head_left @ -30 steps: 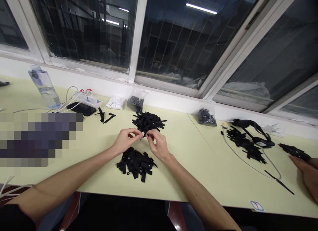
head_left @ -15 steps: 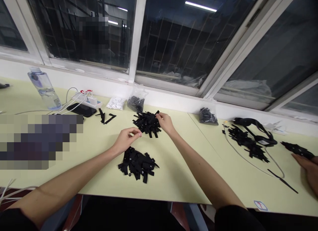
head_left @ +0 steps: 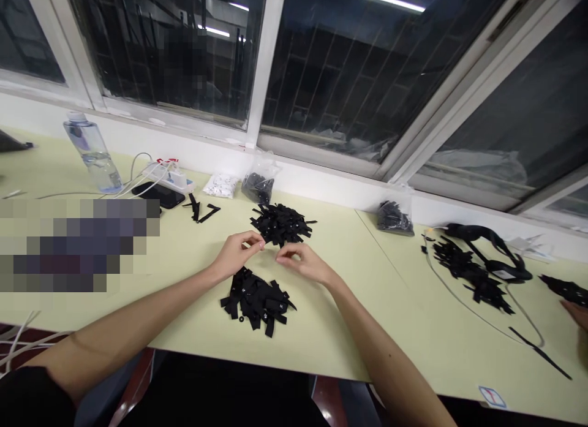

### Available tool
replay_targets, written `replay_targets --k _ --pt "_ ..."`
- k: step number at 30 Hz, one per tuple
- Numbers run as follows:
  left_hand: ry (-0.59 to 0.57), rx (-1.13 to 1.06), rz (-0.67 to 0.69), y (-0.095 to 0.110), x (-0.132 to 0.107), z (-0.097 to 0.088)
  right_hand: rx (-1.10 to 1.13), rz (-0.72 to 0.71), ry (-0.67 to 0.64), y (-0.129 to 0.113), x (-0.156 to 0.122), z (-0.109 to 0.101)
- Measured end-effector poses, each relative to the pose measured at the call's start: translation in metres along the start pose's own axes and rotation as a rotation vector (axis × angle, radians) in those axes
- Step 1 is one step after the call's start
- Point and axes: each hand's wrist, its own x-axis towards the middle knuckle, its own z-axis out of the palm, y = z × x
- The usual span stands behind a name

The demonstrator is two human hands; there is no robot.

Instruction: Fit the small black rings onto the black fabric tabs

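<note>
My left hand (head_left: 236, 253) hovers over the pale yellow table (head_left: 349, 304), its fingers pinched on something too small to make out. My right hand (head_left: 303, 263) is close beside it, fingers curled and pinched, with a small dark piece at the fingertips. Just below both hands lies a heap of short black fabric strips with snaps (head_left: 256, 298). A second heap of black strips (head_left: 281, 223) lies just beyond the hands.
At the back left stand a water bottle (head_left: 94, 152), a power strip with white cables (head_left: 168, 173) and a dark phone (head_left: 158, 194). Small bags (head_left: 258, 185) and another bag (head_left: 394, 219) lie by the window wall. Black straps (head_left: 478, 268) lie right; another person's hand (head_left: 577, 310) shows at the right edge.
My right hand went out to the far heap of strips and has come back next to my left hand. The left hand has stayed in place, pinched.
</note>
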Motion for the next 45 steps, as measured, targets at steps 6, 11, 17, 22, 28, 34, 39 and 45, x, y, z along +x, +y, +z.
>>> replay_targets --k 6,11,17,22,28,34,39,45 --pt "0.011 0.026 -0.003 -0.003 0.001 -0.001 0.147 0.001 -0.212 -0.004 -0.009 0.011" --pt "-0.008 0.036 -0.013 -0.004 0.003 -0.001 0.055 -0.018 -0.181 -0.004 -0.012 0.013" --pt "-0.025 0.03 -0.012 -0.004 0.003 -0.001 -0.02 -0.001 -0.176 -0.005 -0.014 0.019" --pt "-0.044 0.045 0.003 -0.001 0.0 0.001 0.157 0.082 -0.106 -0.005 -0.014 0.01" --pt "-0.154 0.055 0.041 0.013 -0.006 0.005 0.455 0.107 0.141 -0.005 -0.008 0.011" --pt "-0.262 0.085 0.042 0.016 -0.009 0.009 0.553 0.083 0.256 -0.01 -0.004 0.02" --pt "-0.275 0.077 0.043 0.009 -0.009 0.012 0.541 0.06 0.346 -0.011 -0.002 0.026" --pt "-0.228 0.043 -0.006 0.009 -0.007 0.008 0.325 0.064 0.503 -0.01 -0.001 0.03"
